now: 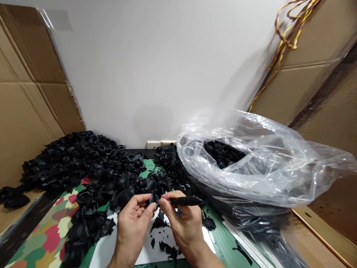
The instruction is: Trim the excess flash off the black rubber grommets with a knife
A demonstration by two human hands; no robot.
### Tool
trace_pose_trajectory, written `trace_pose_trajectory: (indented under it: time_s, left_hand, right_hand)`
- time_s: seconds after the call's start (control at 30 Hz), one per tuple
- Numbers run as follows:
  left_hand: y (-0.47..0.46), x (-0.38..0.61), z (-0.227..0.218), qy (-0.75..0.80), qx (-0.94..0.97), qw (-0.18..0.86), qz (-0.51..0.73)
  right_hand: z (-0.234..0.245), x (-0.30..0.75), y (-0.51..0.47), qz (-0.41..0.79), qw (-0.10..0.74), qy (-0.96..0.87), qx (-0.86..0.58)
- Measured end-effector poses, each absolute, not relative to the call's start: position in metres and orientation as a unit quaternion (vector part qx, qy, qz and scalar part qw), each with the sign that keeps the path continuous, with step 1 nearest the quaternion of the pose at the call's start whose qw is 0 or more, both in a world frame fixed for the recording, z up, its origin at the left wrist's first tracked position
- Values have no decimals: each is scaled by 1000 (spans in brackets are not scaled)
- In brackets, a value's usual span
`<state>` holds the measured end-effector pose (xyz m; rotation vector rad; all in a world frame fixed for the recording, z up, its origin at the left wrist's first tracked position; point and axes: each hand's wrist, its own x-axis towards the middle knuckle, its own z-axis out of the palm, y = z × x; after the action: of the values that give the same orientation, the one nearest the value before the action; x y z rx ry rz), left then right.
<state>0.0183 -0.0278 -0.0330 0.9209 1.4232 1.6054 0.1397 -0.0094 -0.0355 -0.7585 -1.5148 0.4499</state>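
Cardboard sheets (30,74) both sides; white wall (139,67) w/ socket (157,144); yel/brown wires (287,41) upper rt

Patterned table cover (50,230), heaped black bellows grommets (95,163), white sheet (143,249) with trimmings (167,250), probably rubber

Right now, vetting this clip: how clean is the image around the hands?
In the head view, the clear plastic bag throws bright glare, the black ribbed parts merge into dark masses, the cardboard sheets bow from wide-angle distortion, the left hand and right hand look sharp.
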Motion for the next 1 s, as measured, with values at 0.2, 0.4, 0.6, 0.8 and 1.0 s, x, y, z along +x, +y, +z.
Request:
trace_pose_trajectory:
  time_s: [0.2, 0.4, 0.6, 0.8, 1.0]
  left_hand:
    - [-30, 18, -33, 563, 351, 384, 642]
    - [-31, 17, -25, 562, 310, 420, 642]
    - [-30, 13, -29, 561, 324, 423, 634]
    - [-31, 12, -35, 577, 383, 360, 625]
    - [-36, 13, -41, 590, 449, 307, 597]
  right_hand:
    - [-34, 151, 1, 36, 583, -756, -293]
    - [-40, 181, 26, 115, 552, -686, -461]
    - [-24, 161, 8, 324, 547, -654, -411]
    - [-27, 140, 1, 335, 502, -690, -399]
    - [-34, 126, 1, 321, 550, -652, -410]
